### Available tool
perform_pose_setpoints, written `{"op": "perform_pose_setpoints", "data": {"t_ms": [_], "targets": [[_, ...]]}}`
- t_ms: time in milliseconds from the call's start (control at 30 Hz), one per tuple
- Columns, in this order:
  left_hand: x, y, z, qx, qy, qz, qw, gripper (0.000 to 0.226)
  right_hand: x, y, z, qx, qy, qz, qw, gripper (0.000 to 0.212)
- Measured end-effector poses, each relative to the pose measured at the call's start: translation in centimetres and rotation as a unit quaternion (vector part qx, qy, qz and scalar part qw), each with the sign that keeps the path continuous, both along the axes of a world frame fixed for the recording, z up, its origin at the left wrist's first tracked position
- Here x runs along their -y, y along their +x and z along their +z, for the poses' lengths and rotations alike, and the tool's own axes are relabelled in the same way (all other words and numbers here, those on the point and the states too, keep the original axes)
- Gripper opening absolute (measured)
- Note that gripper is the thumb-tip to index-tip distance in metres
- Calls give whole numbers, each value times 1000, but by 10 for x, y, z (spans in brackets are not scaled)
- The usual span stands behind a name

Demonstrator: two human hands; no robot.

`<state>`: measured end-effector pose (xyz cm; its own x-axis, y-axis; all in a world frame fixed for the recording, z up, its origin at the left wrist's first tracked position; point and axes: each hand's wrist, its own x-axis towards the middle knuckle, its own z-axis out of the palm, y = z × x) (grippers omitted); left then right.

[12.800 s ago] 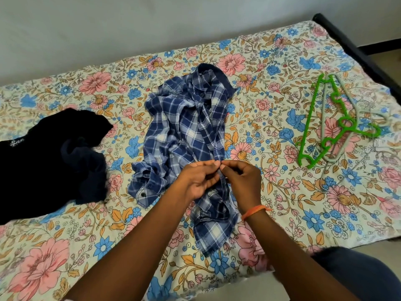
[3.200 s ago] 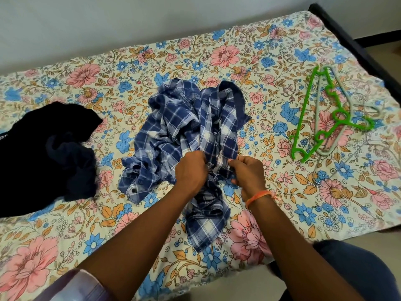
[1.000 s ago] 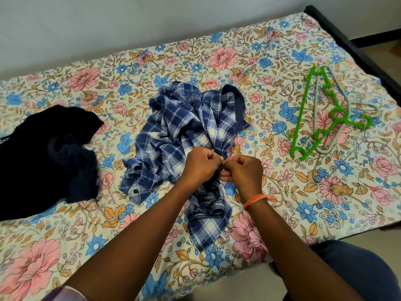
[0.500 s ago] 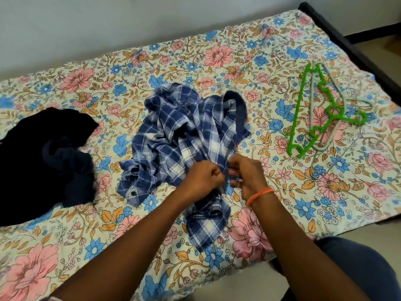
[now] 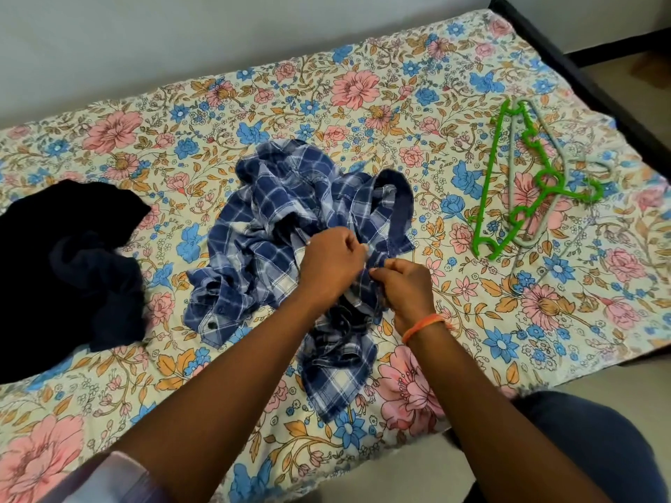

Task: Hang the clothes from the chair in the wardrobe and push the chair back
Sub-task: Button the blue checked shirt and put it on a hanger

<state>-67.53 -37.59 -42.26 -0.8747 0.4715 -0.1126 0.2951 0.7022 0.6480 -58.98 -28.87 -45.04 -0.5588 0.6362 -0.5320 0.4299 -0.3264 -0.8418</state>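
Floral bed (image 5: 363,85): both hands pinch plaid shirt (image 5: 276,219) placket, left hand (image 5: 332,265), right hand (image 5: 405,288). Steady cloth; hangers (image 5: 523,183) at 2 o'clock.

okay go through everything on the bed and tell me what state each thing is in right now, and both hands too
Blue plaid cotton shirt: crumpled, lying mid-bed.
Left hand: fingers curled, pinching the shirt's front edge.
Right hand: fingers curled, pinching the same edge.
Black garments: heaped at the bed's left, untouched.
Green plastic hanger: lying flat, empty.
Grey plastic hanger: lying flat partly under the green one, empty.
Floral bedsheet: spread over the bed.
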Motion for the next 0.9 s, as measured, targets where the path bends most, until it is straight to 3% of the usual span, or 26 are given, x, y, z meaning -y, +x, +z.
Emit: {"op": "perform_pose_setpoints", "data": {"t_ms": [133,267,333,433,500,567,700,733,767,833,900], "targets": [[-16,-2,-12,-57,-135,-41,988,33,-4,3,0,5,-22,-15,1000,11],[-10,-6,-29,-46,-183,-18,982,19,-7,4,-4,-7,-46,-47,998,16],[1,-11,-36,-19,-152,0,988,16,-7,5,-5,-9,-80,-72,994,11],[16,-20,-35,139,40,98,985,20,-9,6,-4,-14,-106,-88,990,20],[24,-24,-24,282,165,173,929,20,-8,7,-3,-12,-102,-81,991,16],[29,-27,-15,412,254,201,852,16,-6,6,-2,-6,-80,-74,994,14],[42,-28,-6,560,341,187,732,20,-4,5,-4,-4,-47,-56,997,12],[44,-27,-3,564,340,186,729,21,-3,5,-5,-1,-41,-50,998,12],[45,-26,-2,547,322,187,750,19,-3,6,-5,0,-35,-42,999,13],[45,-23,-2,465,253,190,827,9,-1,7,-6,0,-24,-32,999,14],[46,-17,-9,381,208,192,880,13,0,7,-6,-1,-18,-29,999,15]]}}
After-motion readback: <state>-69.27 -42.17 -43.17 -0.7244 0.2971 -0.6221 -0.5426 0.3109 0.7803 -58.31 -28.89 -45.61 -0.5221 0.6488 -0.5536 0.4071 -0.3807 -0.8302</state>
